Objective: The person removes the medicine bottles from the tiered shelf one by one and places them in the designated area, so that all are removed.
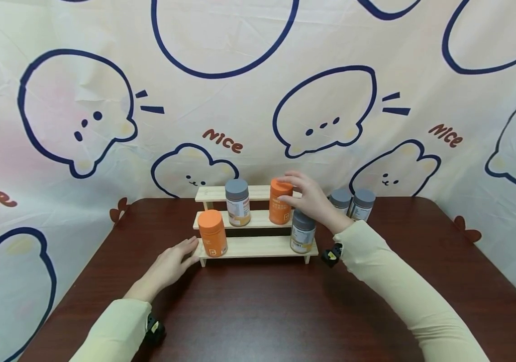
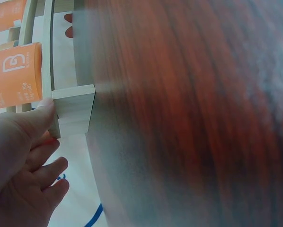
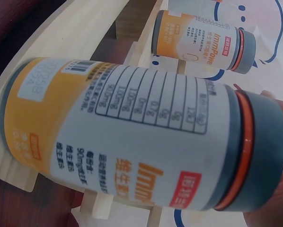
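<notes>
Left grip (image 1: 167,266) nearly closed, thumb and finger pinching near end of wooden rack (image 1: 258,246), maybe so rack isn't sliding. Front orange jar (image 1: 212,239) standing just beside left grip, on bottom step. Front grey-lidded jar (image 1: 302,239) standing just below right grip (image 1: 309,197), same step. Right grip curling round top of upper orange jar (image 1: 279,210), spread jar-wide, likely steadying it on middle step. Upper grey-lidded jar (image 1: 238,208) sharing step, left of right grip. Two back jars (image 1: 363,205) standing beyond right grip, seemingly on tabletop (image 1: 258,306).

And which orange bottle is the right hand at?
The orange bottle on the middle shelf, right hand at its lid; the other orange bottle is on the bottom shelf.
</notes>
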`<state>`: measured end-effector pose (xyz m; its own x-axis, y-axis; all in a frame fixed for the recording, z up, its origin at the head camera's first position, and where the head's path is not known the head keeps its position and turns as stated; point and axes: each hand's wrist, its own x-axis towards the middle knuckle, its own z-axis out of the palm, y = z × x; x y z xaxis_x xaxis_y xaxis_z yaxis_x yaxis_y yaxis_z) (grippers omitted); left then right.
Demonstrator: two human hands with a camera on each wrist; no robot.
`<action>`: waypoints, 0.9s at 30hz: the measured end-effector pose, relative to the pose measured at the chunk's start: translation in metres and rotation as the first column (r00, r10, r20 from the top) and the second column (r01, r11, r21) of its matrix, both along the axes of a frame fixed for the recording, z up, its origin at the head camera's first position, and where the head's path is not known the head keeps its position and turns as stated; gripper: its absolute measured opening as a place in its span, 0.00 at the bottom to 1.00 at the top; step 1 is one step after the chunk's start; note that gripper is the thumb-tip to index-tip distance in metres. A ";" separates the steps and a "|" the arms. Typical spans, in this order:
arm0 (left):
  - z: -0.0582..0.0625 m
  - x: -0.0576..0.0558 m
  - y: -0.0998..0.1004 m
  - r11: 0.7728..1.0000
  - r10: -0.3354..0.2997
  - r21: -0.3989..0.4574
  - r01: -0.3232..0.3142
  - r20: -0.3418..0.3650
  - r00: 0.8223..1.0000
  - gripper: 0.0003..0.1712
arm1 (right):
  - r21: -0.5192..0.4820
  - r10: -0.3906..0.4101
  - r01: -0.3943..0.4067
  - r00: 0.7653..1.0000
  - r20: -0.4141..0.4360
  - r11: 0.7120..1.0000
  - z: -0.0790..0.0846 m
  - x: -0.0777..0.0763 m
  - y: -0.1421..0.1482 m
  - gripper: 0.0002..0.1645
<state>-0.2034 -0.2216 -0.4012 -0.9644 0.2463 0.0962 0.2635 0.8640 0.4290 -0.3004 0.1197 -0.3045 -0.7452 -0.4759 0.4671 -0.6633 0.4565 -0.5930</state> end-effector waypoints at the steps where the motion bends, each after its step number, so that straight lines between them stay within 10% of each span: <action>1: 0.000 0.000 0.000 1.000 0.000 -0.002 0.000 -0.001 1.000 0.30 | 0.002 -0.002 0.002 1.000 0.009 1.000 0.000 0.000 -0.001 0.25; 27: 0.000 0.000 0.000 1.000 -0.003 -0.008 0.002 -0.011 1.000 0.30 | 0.028 -0.062 0.061 0.998 0.030 0.998 -0.001 -0.001 -0.004 0.21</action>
